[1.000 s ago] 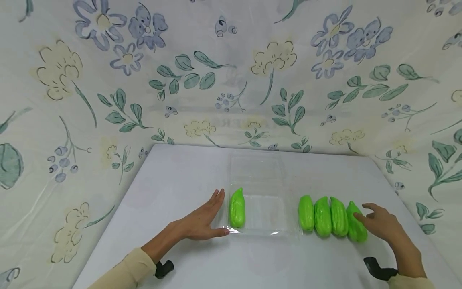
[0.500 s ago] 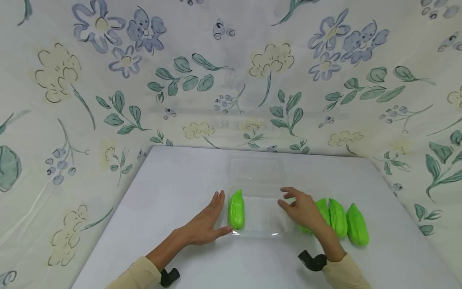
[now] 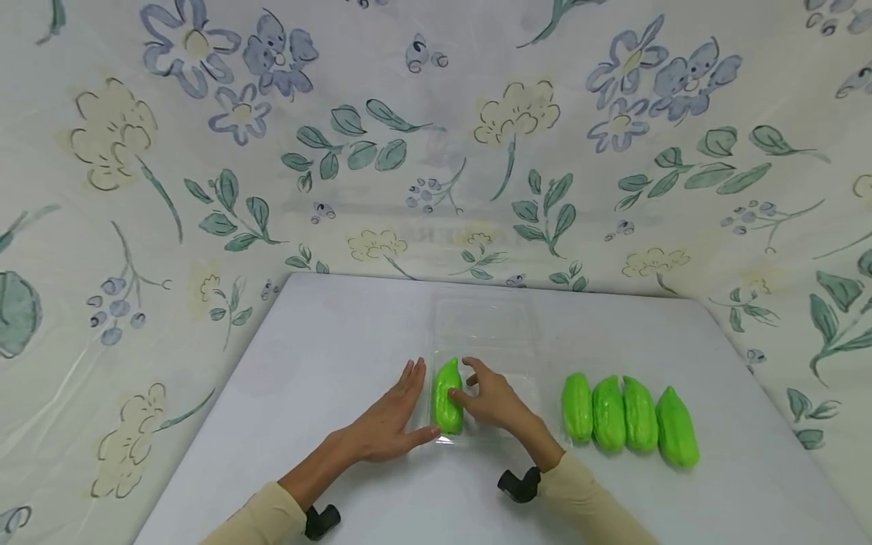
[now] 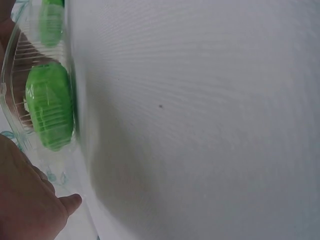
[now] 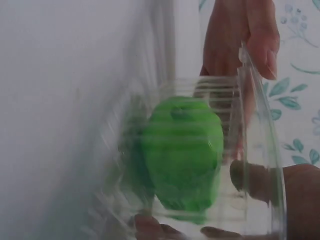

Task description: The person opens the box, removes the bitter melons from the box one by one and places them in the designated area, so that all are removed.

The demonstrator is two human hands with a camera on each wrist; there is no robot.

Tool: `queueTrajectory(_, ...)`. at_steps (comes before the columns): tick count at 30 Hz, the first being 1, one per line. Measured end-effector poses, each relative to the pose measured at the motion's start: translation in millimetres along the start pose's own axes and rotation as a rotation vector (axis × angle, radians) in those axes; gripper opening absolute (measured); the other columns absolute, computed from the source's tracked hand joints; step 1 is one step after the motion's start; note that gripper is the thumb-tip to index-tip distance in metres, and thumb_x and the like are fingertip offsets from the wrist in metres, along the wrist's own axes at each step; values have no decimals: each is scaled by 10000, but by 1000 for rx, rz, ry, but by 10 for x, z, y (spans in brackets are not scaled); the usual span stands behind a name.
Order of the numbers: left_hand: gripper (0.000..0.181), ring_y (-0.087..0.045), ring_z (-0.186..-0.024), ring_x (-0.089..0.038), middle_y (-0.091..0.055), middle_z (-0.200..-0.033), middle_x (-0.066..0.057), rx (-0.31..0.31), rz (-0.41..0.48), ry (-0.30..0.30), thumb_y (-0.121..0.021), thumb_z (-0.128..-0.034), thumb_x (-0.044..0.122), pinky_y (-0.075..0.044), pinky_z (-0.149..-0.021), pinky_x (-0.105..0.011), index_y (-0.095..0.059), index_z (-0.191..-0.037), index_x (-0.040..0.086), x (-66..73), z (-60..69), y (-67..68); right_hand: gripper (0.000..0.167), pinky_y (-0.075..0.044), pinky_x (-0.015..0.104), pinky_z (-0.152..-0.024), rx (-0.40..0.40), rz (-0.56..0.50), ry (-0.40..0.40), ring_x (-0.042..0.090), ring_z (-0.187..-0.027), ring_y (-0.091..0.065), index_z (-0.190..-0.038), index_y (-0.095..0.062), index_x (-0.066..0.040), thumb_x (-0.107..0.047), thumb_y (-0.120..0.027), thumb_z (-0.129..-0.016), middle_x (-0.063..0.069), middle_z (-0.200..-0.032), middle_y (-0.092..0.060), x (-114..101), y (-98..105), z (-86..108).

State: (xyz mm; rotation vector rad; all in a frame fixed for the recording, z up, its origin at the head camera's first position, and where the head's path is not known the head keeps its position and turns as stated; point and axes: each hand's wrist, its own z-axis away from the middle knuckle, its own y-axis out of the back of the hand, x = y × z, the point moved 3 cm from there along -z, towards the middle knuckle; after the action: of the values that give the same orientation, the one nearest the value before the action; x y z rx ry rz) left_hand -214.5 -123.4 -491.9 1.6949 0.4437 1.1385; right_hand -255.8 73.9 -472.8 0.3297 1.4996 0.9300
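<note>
A bright green, ribbed vegetable-like piece point(image 3: 446, 401) with a pointed tip lies at the left side of a clear plastic hinged container point(image 3: 500, 435). My left hand point(image 3: 388, 420) rests flat along the container's left edge, fingers straight and thumb at its near corner. Over the container, my right hand point(image 3: 497, 397) hovers with fingers loosely bent and apart. In the head view its thumb overlaps the green piece. The right wrist view shows a gap between that thumb point(image 5: 250, 180) and the green piece point(image 5: 182, 150), seen through the clear wall; other fingertips lie below it.
Several matching green pieces point(image 3: 609, 412) lie in a row to the right of the container on the white table point(image 3: 327, 325). The container's clear lid point(image 3: 484, 318) lies folded back toward the far edge. A flower-patterned cloth point(image 3: 381, 174) hangs behind.
My right hand has moved left from the rightmost green piece, across the row, to the green piece in the container. My left hand has stayed at the container's edge.
</note>
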Motion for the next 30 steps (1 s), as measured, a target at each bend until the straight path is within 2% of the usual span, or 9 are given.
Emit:
queueTrajectory(6,1022,36,-1488,-260,19,-1633,-139,-7,-1,-12,-452,-933,656,-226,-1147,-467,14,-1558,-5,-14,16,-39,695,-579,385,-677,-17,-25,41,264,-868,-657,-1430,-425,3,-301,-737,-889,222,-1105,-642,-28,-134,27)
queueTrajectory(11,1021,37,-1488,-261,21,-1633,-137,-5,-14,-19,-448,-934,657,-216,-1150,-461,14,-1556,-8,-8,13,-16,717,-576,376,-677,10,-21,35,258,-870,-654,-1440,-416,-2,-286,-746,-871,220,-1097,-648,-60,-120,33)
queueTrajectory(18,1021,49,-1487,-258,11,-1633,-143,2,-41,-19,-448,-932,655,-214,-1151,-455,8,-1555,-13,-15,-5,6,692,-579,408,-699,32,-49,-5,301,-923,-662,-1444,-430,-29,-255,-736,-866,216,-1133,-647,-71,27,66)
queueTrajectory(25,1028,74,-1483,-241,32,-1631,-140,-17,-30,-14,-454,-932,656,-191,-1159,-445,34,-1553,-2,-24,-13,14,676,-571,391,-694,63,-66,-39,289,-928,-664,-1450,-436,-57,-247,-734,-875,196,-1150,-646,-39,218,93)
queueTrajectory(30,1028,64,-1487,-259,14,-1632,-156,-12,-23,-22,-461,-932,652,-201,-1156,-464,14,-1554,-14,-24,-23,8,676,-569,384,-679,96,-99,-49,255,-857,-681,-1455,-433,-60,-230,-737,-876,203,-1175,-635,-5,364,133)
